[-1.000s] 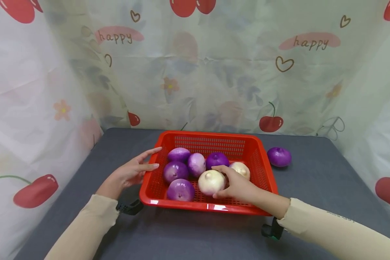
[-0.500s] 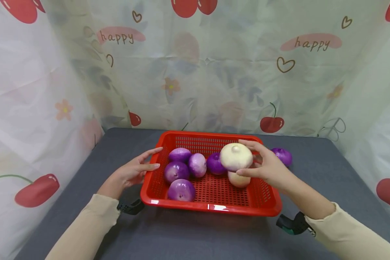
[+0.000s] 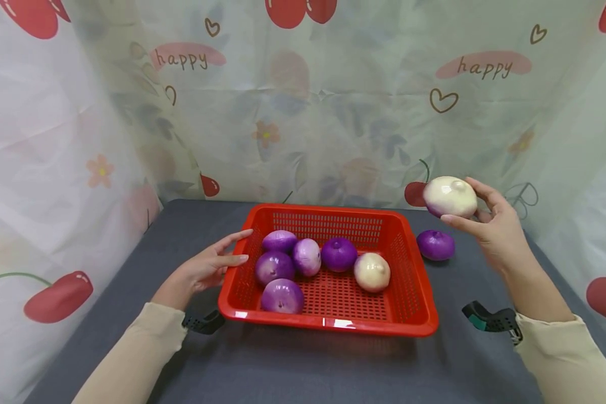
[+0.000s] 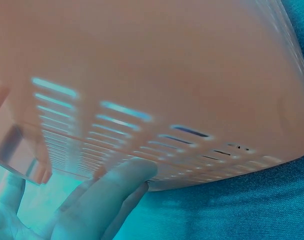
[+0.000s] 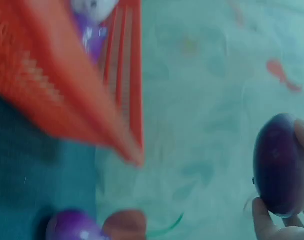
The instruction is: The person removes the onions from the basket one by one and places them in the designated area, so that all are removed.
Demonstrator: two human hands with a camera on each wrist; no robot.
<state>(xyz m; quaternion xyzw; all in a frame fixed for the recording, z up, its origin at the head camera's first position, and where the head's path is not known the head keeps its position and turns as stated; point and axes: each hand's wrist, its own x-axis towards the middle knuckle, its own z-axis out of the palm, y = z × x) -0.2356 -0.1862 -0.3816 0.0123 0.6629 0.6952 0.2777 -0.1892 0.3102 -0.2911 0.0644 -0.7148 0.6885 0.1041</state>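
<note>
My right hand point(image 3: 500, 235) holds a pale onion point(image 3: 449, 196) with a purplish underside, raised beyond the basket's right side. In the right wrist view this onion point(image 5: 281, 165) shows its dark side between thumb and fingers. Below it, a purple onion point(image 3: 436, 245) lies on the table. My left hand point(image 3: 199, 269) is at the left rim of the red plastic basket point(image 3: 328, 322). In the left wrist view its fingers point(image 4: 117, 187) rest against the slotted outer wall, the thumb up at the rim. Inside the basket, several purple onions point(image 3: 274, 267) sit left and middle, one white onion point(image 3: 372, 272) right.
The dark grey table point(image 3: 293, 370) extends around the basket. A patterned curtain point(image 3: 323, 129) stands behind the table and along both sides. Each wrist wears a black strap with a camera, such as the right wrist camera point(image 3: 485, 318).
My right hand has lifted the pale onion out of the basket and carried it up and right, over the table. The left hand stays at the rim.
</note>
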